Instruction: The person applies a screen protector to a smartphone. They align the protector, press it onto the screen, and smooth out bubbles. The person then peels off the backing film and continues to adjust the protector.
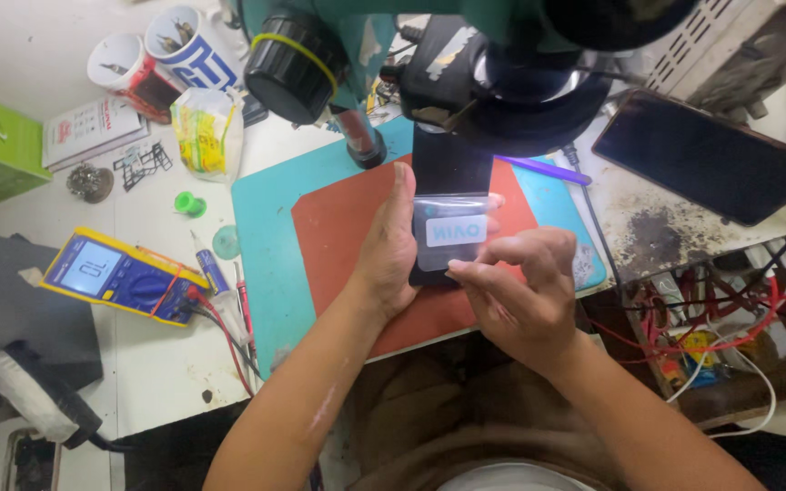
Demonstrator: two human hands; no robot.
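Our left hand (391,259) grips the left edge of one black phone (450,168), and our right hand (518,286) pinches the lower corner of one clear protective film (452,232) lying on the screen. The phone lies on a red mat (338,227), which lies on a teal mat (261,236), under one microscope (466,55). We count one second dark phone (711,159) on the right, one yellow multimeter (125,275) on the left, two cups (161,55) with tools, and one purple stick (543,168). The white table (152,364) is stained and crowded.

A black phone (450,164) lies on a red mat (347,227) over a teal mat (261,236).
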